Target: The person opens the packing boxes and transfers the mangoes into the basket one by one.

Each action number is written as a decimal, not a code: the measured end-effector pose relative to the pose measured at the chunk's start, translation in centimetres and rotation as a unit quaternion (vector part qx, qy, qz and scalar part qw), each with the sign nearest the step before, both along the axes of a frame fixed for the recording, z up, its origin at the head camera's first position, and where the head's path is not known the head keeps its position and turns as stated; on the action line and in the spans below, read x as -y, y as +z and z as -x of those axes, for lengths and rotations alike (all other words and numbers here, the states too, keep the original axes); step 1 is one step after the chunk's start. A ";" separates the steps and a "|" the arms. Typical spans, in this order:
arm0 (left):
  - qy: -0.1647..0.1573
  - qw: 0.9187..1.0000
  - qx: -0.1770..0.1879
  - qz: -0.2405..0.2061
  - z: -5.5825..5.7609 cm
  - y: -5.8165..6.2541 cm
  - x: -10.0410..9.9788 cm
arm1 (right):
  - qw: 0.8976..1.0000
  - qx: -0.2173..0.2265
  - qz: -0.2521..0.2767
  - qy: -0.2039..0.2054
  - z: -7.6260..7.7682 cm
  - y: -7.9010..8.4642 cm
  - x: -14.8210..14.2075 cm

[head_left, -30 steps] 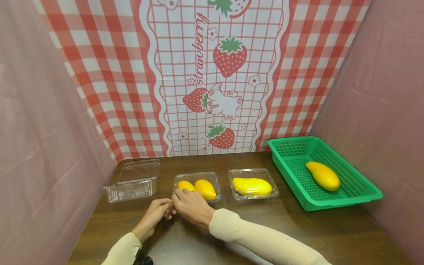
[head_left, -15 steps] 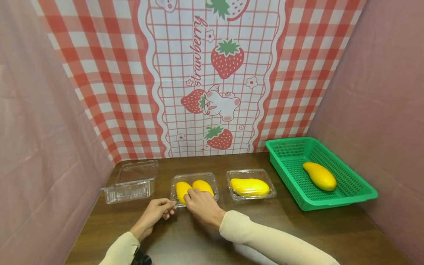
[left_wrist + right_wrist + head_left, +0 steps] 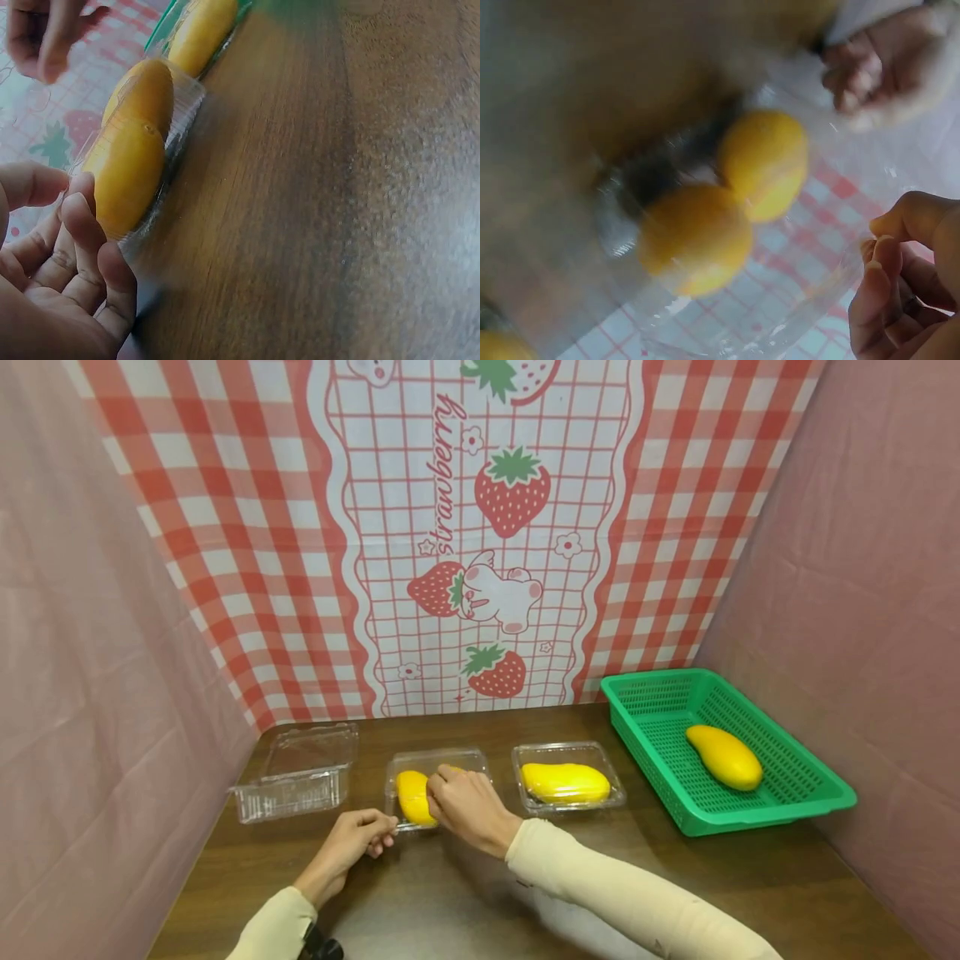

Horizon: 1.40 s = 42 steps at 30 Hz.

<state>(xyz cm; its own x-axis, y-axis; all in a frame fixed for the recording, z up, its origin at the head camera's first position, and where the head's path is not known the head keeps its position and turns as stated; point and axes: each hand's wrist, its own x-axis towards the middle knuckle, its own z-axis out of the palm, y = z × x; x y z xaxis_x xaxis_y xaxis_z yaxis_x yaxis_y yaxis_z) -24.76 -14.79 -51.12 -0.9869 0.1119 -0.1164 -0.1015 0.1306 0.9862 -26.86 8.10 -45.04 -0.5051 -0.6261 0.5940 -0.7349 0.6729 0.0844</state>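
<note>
- Mid clear box [image 3: 427, 758] sat lower ctr, head view; its R mango [image 3: 696, 238] mostly hidden behind R hand [image 3: 472, 810].
- L hand [image 3: 348, 843] pinched box's lower-L corner.
- R fingertips bunched, grasp unclear; R-wrist view blurry.

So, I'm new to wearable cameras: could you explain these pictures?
No robot here, just a person's two bare hands. The wide picture comes from a camera on the head, the closer two from one on each wrist. On the brown table stand three clear boxes: the left box open, the middle box with two mangoes, the right box with one. Another mango lies in the green basket. The left hand pinches the middle box's near-left corner; the right hand is at that box, though whether it grips anything is unclear.
</note>
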 end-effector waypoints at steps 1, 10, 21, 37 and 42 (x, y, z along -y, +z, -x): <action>0.000 1.000 0.000 0.000 0.0 0.0 0.0 | 1.000 0.007 0.007 0.002 0.2 0.4 0.0; -0.005 1.000 0.000 0.001 -0.1 0.1 0.0 | 0.999 0.011 0.042 -0.001 1.4 2.0 -0.8; -0.001 1.000 0.011 0.001 -0.1 0.0 0.3 | 0.996 0.002 0.088 0.006 2.7 3.0 -2.9; -0.001 1.000 0.015 -0.014 -0.5 0.1 0.1 | 0.993 0.023 0.112 -0.020 4.5 3.8 -5.6; -0.003 1.000 0.019 -0.021 -0.4 0.1 0.0 | 0.992 0.035 0.117 -0.035 5.1 3.9 -6.2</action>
<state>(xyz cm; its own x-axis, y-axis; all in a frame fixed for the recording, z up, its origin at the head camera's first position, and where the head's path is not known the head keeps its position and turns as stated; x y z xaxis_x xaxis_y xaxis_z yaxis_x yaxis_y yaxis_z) -24.32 -14.84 -50.98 -0.9814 0.1224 -0.1481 -0.1376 0.0896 0.9864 -31.95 14.28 -41.15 -0.5873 -0.4368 0.6814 -0.6842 0.7177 -0.1297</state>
